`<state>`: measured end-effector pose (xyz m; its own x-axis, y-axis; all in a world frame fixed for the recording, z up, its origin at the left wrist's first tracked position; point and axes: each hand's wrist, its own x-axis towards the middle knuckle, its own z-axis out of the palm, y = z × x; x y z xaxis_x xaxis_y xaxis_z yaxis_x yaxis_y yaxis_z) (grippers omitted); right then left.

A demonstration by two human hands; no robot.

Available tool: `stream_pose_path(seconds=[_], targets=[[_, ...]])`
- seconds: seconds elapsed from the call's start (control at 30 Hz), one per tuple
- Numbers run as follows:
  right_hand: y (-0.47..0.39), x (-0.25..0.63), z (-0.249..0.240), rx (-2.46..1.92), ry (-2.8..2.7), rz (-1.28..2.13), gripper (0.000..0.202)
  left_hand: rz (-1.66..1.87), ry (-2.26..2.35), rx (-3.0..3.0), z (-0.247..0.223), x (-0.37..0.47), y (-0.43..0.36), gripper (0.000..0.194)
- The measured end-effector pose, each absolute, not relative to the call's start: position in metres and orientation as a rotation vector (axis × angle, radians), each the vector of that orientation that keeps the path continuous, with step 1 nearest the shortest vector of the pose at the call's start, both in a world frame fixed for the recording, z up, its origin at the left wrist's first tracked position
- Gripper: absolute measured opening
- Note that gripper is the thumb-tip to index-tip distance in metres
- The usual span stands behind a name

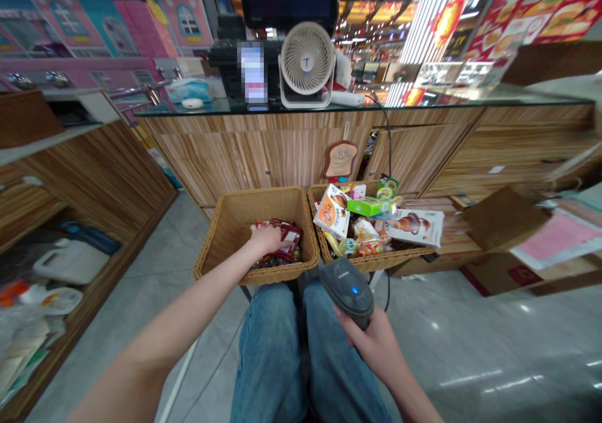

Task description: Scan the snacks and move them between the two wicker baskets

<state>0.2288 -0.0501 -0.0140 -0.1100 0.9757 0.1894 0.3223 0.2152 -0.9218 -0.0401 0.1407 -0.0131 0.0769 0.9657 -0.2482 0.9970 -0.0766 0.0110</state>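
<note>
A: Largest first?
B: Wood-fronted counter (211, 147), far side; white fan (306, 59) standing on top. Two wicker baskets sitting nearer, side by side.
A: Contents?
B: Right basket (376, 263) is holding a long white box (430, 227), a white-and-orange box (332, 212) at left and a green box (367, 207) between them. Left basket (277, 276) is holding fewer goods, mostly near and right.
A: Hands?
B: Right hand (374, 335) is gripping a dark scanner (347, 288), just nearer than the right basket. Left hand (267, 239) is reaching into the left basket, touching a dark red packet (290, 238); whether it is grasping, cannot tell.
</note>
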Motion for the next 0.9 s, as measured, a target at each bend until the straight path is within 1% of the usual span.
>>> stream_pose_path(seconds=[0.33, 0.6, 0.7, 0.77, 0.83, 0.9], targets=[[-0.05, 0.233, -0.019, -1.295, -1.589, 0.929, 0.031, -0.431, 2.055, 1.978, -0.028, -0.019, 0.139, 0.101], [-0.049, 0.227, -0.016, -1.242, -1.589, 0.94, 0.028, -0.403, 2.092, 2.023, -0.015, -0.025, 0.138, 0.086], [-0.049, 0.229, -0.017, -1.257, -1.589, 0.944, 0.027, -0.319, 2.153, 2.108, -0.003, -0.031, 0.129, 0.086], [-0.049, 0.23, -0.018, -1.263, -1.583, 0.951, 0.026, -0.2, 2.187, 2.264, 0.005, -0.036, 0.121, 0.083], [-0.049, 0.23, -0.018, -1.259, -1.579, 0.962, 0.026, 0.014, 2.194, 2.486, 0.013, -0.042, 0.112, 0.077], [-0.049, 0.228, -0.017, -1.248, -1.579, 0.975, 0.024, 0.292, 2.146, 2.67, 0.018, -0.048, 0.103, 0.078]])
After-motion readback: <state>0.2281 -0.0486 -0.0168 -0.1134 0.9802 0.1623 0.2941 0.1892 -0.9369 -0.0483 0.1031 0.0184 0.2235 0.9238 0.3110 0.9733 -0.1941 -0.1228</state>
